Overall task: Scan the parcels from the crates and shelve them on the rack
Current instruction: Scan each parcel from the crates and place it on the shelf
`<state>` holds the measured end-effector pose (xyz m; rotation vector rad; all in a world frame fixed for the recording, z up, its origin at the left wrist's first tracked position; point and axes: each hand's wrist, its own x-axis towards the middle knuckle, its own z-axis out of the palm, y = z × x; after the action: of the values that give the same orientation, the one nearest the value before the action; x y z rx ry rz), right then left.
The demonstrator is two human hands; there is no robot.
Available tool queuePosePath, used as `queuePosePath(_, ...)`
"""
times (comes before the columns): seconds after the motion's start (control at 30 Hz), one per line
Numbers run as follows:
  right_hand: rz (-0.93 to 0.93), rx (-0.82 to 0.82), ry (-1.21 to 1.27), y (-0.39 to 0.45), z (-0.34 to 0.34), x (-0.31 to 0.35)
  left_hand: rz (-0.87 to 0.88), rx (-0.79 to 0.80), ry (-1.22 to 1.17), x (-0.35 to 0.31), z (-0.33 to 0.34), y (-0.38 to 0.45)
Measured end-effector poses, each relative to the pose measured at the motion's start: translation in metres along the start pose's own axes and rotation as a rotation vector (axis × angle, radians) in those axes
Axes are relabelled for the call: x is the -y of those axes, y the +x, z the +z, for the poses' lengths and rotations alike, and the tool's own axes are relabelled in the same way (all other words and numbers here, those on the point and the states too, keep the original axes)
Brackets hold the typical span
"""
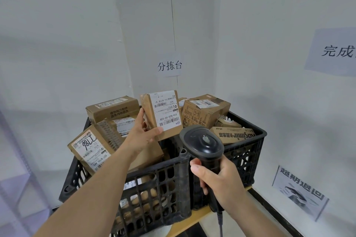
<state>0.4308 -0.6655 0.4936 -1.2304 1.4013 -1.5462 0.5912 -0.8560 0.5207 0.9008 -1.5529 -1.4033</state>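
Observation:
My left hand [143, 132] holds a small brown cardboard parcel [160, 115] upright above the crate, its white shipping label with barcodes turned toward me. My right hand [213, 177] grips the handle of a black barcode scanner [202, 140], whose head sits just below and to the right of the parcel. Under both hands stands a black plastic crate [169, 181] heaped with several cardboard parcels, among them one marked 186 [90, 147] at the left.
The crate rests on a wooden surface [200, 215] in a white-walled corner. Paper signs hang on the back wall [169, 66] and the right wall [335, 52]. A grey metal rack frame [17, 159] shows at the far left. The scanner's cable [220, 223] drops downward.

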Motion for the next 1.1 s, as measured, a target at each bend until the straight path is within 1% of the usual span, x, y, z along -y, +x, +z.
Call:
queuePosePath(0.1, -0.052, -0.058, -0.083, 0.004, -0.006, 0.008, -0.015, 0.018, -0.012, 0.0, 0.004, -0.001)
queuePosePath(0.2, -0.093, -0.193, -0.179, 0.011, -0.015, 0.02, -0.019, 0.067, -0.001, -0.003, 0.014, -0.004)
queuePosePath(0.33, -0.196, -0.351, -0.275, 0.022, -0.031, 0.038, -0.015, 0.122, 0.026, -0.01, 0.034, -0.008)
queuePosePath(0.43, -0.219, -0.41, -0.31, 0.023, -0.044, 0.044, -0.007, 0.213, -0.024, -0.016, 0.051, -0.011)
queuePosePath(0.57, -0.194, -0.47, -0.321, 0.014, -0.06, 0.043, 0.014, 0.348, -0.1, -0.025, 0.078, -0.014)
queuePosePath(0.67, -0.224, -0.525, -0.327, 0.001, -0.07, 0.043, 0.026, 0.412, -0.138, -0.031, 0.098, -0.016)
queuePosePath(0.83, -0.27, -0.684, -0.366, -0.022, -0.085, 0.051, 0.063, 0.532, -0.106, -0.042, 0.134, -0.025)
queuePosePath(0.93, -0.302, -0.785, -0.408, -0.043, -0.099, 0.061, 0.113, 0.636, -0.079, -0.053, 0.162, -0.037)
queuePosePath(1.1, -0.299, -0.998, -0.451, -0.096, -0.137, 0.078, 0.275, 0.927, 0.068, -0.071, 0.211, -0.064)
